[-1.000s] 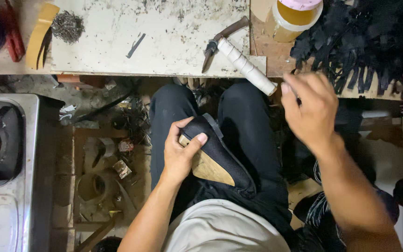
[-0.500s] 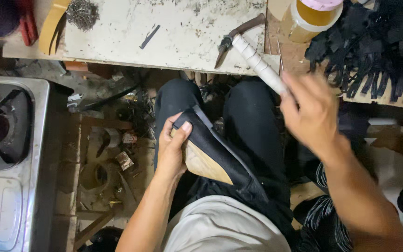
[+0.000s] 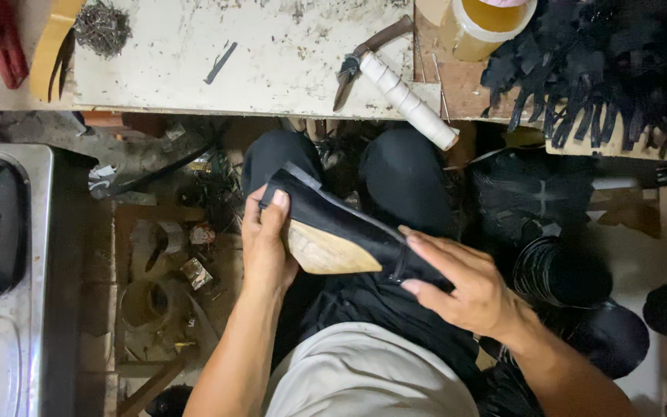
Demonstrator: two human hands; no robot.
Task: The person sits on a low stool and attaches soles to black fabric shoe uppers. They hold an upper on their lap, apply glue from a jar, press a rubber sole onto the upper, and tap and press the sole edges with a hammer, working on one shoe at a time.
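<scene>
A black shoe upper stretched over a wooden last [image 3: 333, 232] lies across my lap, pale wood showing on its underside. My left hand [image 3: 268, 243] grips its toe end, thumb over the black leather. My right hand [image 3: 461, 282] rests on the heel end with fingers spread along the leather edge. A hammer with a white taped handle [image 3: 403, 93] lies on the workbench edge above my knees, touched by neither hand.
The stained white workbench [image 3: 194, 69] carries a pile of small nails [image 3: 102, 27], a yellow jar [image 3: 484, 27] and a heap of black leather pieces [image 3: 611, 69]. A metal stove [image 3: 1, 270] stands at the left. Scraps litter the floor [image 3: 171, 270].
My right hand has come down from beside the hammer handle onto the heel end of the shoe. My left hand has kept its hold on the toe, and the shoe has turned flatter across my lap.
</scene>
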